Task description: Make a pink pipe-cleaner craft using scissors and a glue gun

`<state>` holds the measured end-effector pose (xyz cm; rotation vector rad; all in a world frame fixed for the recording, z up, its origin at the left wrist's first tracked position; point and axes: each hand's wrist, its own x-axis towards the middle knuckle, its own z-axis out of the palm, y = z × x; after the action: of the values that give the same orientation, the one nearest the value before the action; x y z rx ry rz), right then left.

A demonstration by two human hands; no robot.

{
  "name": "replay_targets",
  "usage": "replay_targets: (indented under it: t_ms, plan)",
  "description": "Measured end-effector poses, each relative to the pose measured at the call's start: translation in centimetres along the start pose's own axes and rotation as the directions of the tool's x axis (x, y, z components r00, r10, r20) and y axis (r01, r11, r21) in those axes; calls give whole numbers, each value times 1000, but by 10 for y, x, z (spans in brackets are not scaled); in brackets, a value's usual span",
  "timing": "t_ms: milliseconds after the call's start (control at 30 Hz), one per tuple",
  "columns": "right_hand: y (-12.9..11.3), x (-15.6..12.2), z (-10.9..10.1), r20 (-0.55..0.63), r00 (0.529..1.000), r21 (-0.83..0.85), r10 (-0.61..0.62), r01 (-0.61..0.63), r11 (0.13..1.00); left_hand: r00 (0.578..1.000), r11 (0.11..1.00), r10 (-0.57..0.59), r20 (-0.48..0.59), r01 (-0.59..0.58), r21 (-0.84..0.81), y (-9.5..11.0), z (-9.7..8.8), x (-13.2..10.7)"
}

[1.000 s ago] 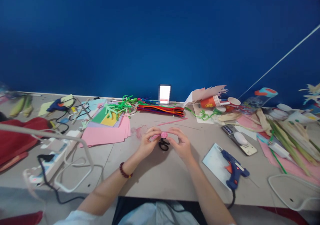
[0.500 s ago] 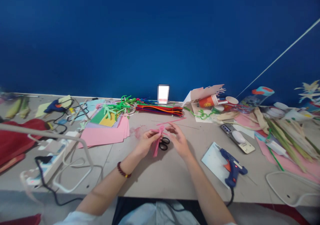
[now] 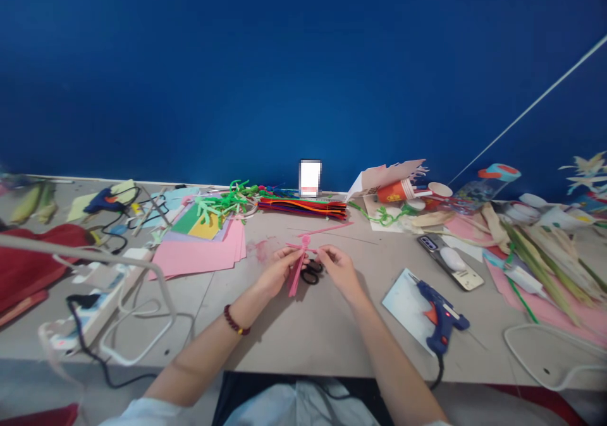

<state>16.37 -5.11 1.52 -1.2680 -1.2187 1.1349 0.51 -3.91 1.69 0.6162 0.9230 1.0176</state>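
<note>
My left hand is closed around the middle of a pink doll-like figure, which has a round loop at its top, thin arms to the sides and a bundle of strips hanging below. The fingers of my right hand pinch the end of the figure's right-side arm. Black-handled scissors lie on the table just behind and below the figure; their blades are hidden. A thin pink strip rests on the table beyond my hands. What exactly the figure is made of is hard to make out.
A blue glue gun lies at right on a light card. Beyond it are a phone and dried husks. Pink paper sheets and a power strip are at left; pipe cleaners lie at the back.
My right hand's fingers have come down and closed on the figure's side arm; they were raised and apart before. My left hand keeps its hold.
</note>
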Motion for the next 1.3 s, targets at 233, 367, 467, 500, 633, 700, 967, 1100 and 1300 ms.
replay_targets:
  t_ms: [233, 367, 467, 500, 633, 700, 967, 1100, 1300]
  plan:
    - [6, 4, -1, 9, 997, 89, 76, -76, 993, 997, 1000, 1, -83, -3, -16, 2, 1, 1]
    - [10, 6, -1, 7, 996, 129, 94, -94, 987, 992, 1000, -5, -129, 1, -29, 3, 0, 3]
    - [8, 5, -1, 4, 995, 125, 102, -101, 987, 988, 1000, 1, -154, -6, -30, 2, -1, 4]
    - [7, 5, 0, 3, 994, 122, 108, -108, 987, 987, 1000, 4, -161, -9, -29, 1, -2, 5]
    - [3, 3, 2, 30, 991, 125, 132, -134, 983, 985, 998, 52, -162, -55, -11, -1, -4, 7]
    - [4, 3, 3, 49, 990, 127, 132, -137, 982, 984, 996, 87, -154, -86, 13, -1, -4, 7]
    - [11, 2, 8, 105, 991, 170, 83, -100, 980, 994, 990, 93, -60, -86, 116, -2, 1, 0]
    - [8, 2, 6, 95, 985, 232, 142, -161, 959, 986, 947, 158, 55, -167, 275, -4, 2, -2]
    - [6, 1, 6, 126, 976, 304, 177, -208, 930, 879, 659, 407, 250, -472, 586, -3, 0, -2]
